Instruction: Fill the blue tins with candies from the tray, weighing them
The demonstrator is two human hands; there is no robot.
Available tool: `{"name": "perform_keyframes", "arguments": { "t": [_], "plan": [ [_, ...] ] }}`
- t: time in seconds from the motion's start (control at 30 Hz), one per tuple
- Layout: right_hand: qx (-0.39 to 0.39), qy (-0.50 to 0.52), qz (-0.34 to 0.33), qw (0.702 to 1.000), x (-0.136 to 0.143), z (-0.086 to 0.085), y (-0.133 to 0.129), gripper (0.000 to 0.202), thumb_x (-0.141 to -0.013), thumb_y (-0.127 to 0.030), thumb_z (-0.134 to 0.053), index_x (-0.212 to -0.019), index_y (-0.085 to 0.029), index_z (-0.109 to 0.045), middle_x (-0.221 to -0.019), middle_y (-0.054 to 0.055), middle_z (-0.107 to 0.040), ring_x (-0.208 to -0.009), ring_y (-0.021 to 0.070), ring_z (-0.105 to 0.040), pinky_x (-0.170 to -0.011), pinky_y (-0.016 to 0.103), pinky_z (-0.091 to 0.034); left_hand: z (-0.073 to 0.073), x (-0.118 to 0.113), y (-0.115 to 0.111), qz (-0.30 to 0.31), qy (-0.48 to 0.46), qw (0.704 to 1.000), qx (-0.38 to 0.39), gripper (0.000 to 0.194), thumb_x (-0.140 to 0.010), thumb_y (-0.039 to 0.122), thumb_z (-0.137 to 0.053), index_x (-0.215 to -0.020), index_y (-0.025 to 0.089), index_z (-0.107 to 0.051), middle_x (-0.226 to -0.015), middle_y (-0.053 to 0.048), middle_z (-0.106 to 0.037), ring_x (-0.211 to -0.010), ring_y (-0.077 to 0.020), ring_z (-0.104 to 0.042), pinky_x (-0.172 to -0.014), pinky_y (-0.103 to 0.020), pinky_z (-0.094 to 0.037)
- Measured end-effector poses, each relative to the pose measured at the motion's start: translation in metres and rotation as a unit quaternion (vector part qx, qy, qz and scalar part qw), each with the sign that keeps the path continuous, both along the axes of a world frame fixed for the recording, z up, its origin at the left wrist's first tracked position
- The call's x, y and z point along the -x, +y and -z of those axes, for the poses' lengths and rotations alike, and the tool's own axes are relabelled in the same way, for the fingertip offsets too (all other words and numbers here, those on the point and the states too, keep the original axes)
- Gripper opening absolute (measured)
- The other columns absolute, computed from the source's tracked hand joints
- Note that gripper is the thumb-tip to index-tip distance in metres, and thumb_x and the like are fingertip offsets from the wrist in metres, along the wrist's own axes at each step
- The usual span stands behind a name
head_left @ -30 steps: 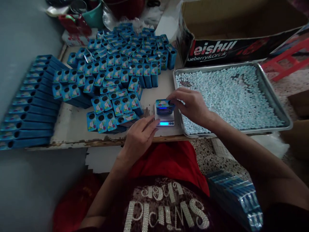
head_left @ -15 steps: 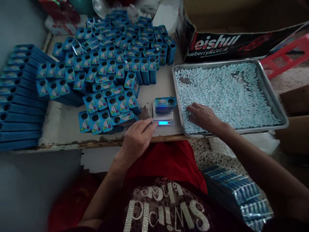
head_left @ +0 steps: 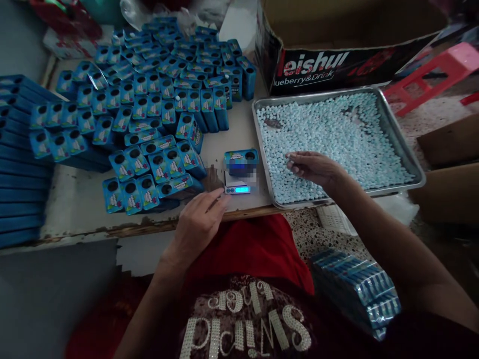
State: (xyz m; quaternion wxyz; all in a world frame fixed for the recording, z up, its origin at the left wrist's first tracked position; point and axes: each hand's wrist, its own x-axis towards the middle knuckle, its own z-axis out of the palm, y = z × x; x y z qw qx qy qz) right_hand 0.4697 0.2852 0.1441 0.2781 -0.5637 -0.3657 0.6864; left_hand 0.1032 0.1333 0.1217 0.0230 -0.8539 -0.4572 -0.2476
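Note:
My right hand (head_left: pixel 314 167) hovers over the metal tray (head_left: pixel 413 149), thumb and fingers pinched together on small pale candies; how many is hidden. Small light-blue and white candies (head_left: pixel 329 134) cover most of the tray's bottom. Beside the tray's left side, a small digital scale (head_left: pixel 229 190) with a lit blue display stands near the table's front edge. A blue candy box (head_left: pixel 243 155) sits on it, partly blurred out. My left hand (head_left: pixel 200 217) rests at the table edge, fingers stretched out, fingertips beside the scale's front left corner. It holds nothing.
Many blue boxes with round holes (head_left: pixel 160 104) stand crowded across the table (head_left: pixel 86 214); more are stacked at the far left. A large open carton (head_left: pixel 310 70) stands behind the tray, a red plastic stool (head_left: pixel 430 75) at right. Wrapped blue packs (head_left: pixel 359 284) lie on the floor.
My right hand has lifted from the candies, its fingers now pinched. My left fingers have drawn slightly back from the scale's buttons. The view has shifted a little to the right.

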Motion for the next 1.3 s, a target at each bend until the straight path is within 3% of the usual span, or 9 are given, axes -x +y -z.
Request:
{"name": "perform_keyframes", "arguments": {
  "t": [0.1, 0.2, 0.33, 0.5, 0.67, 0.87, 1.07, 1.3],
  "plan": [
    [0.030, 0.026, 0.015, 0.999, 0.002, -0.003, 0.003, 0.030, -0.084, -0.025, -0.102, -0.095, -0.019, -0.075, -0.080, 0.001, -0.072, -0.061, 0.0104, -0.055, -0.053, 0.020, -0.044, 0.003, -0.007, -0.002, 0.011, 0.000, 1.000, 0.000, 0.024, -0.114, 0.012, -0.066, -0.134, 0.016, -0.078, -0.137, -0.015, -0.084, -0.115, -0.0322, -0.084, -0.103, -0.048, -0.072],
    [0.013, 0.037, -0.005, 0.999, 0.008, -0.015, 0.008, 0.031, -0.081, -0.025, -0.103, -0.093, -0.018, -0.075, -0.080, 0.002, -0.072, -0.062, 0.0095, -0.052, -0.052, 0.020, -0.041, 0.009, -0.006, -0.005, 0.001, 0.003, 1.000, 0.000, 0.025, -0.115, 0.013, -0.063, -0.133, 0.018, -0.079, -0.135, -0.015, -0.084, -0.114, -0.0307, -0.084, -0.103, -0.047, -0.072],
    [-0.111, -0.020, -0.115, 0.987, 0.037, -0.045, 0.013, 0.034, -0.085, -0.042, -0.102, -0.094, -0.020, -0.078, -0.083, 0.004, -0.075, -0.066, 0.0135, -0.059, -0.058, 0.027, -0.048, 0.013, 0.004, -0.009, -0.005, 0.005, 1.000, -0.009, 0.024, -0.115, 0.013, -0.063, -0.132, 0.018, -0.080, -0.133, -0.015, -0.085, -0.111, -0.0304, -0.085, -0.097, -0.045, -0.073],
    [-0.280, -0.187, -0.206, 0.919, 0.083, -0.074, 0.016, 0.024, -0.097, -0.046, -0.092, -0.098, -0.023, -0.085, -0.077, 0.003, -0.074, -0.070, 0.0186, -0.067, -0.067, 0.035, -0.055, 0.008, 0.017, -0.013, -0.017, -0.013, 1.000, -0.013, 0.022, -0.117, 0.015, -0.062, -0.130, 0.017, -0.079, -0.133, -0.015, -0.085, -0.114, -0.0296, -0.085, -0.101, -0.045, -0.074],
    [-0.327, -0.260, -0.227, 0.880, 0.097, -0.071, 0.023, 0.021, -0.095, -0.043, -0.089, -0.099, -0.022, -0.091, -0.074, 0.003, -0.076, -0.064, 0.0189, -0.067, -0.065, 0.037, -0.054, 0.013, 0.026, -0.017, -0.019, -0.035, 0.999, -0.008, 0.025, -0.112, 0.009, -0.065, -0.133, 0.016, -0.078, -0.135, -0.017, -0.084, -0.116, -0.0331, -0.084, -0.098, -0.049, -0.075],
    [-0.367, -0.352, -0.230, 0.830, 0.103, -0.074, 0.025, 0.013, -0.085, -0.037, -0.093, -0.087, -0.024, -0.092, -0.066, 0.001, -0.072, -0.067, 0.0220, -0.071, -0.071, 0.039, -0.055, 0.018, 0.030, -0.016, -0.021, -0.056, 0.998, -0.008, 0.027, -0.111, 0.007, -0.068, -0.133, 0.018, -0.078, -0.135, -0.016, -0.084, -0.117, -0.0320, -0.084, -0.097, -0.047, -0.075],
    [-0.380, -0.348, -0.227, 0.826, 0.107, -0.082, 0.024, 0.009, -0.086, -0.034, -0.094, -0.085, -0.026, -0.093, -0.072, 0.003, -0.077, -0.072, 0.0241, -0.073, -0.074, 0.041, -0.057, 0.016, 0.030, -0.016, -0.030, -0.055, 0.998, 0.007, 0.027, -0.111, 0.008, -0.069, -0.134, 0.018, -0.078, -0.136, -0.017, -0.083, -0.116, -0.0326, -0.084, -0.099, -0.049, -0.074],
    [-0.451, -0.326, -0.139, 0.819, 0.109, -0.065, 0.012, 0.011, -0.096, -0.033, -0.088, -0.092, -0.023, -0.091, -0.082, 0.005, -0.082, -0.077, 0.0244, -0.074, -0.072, 0.038, -0.055, 0.015, 0.028, -0.015, -0.030, -0.029, 0.999, 0.006, 0.023, -0.111, 0.009, -0.070, -0.131, 0.016, -0.079, -0.135, -0.017, -0.084, -0.115, -0.0342, -0.084, -0.097, -0.050, -0.075]
  ]
}}
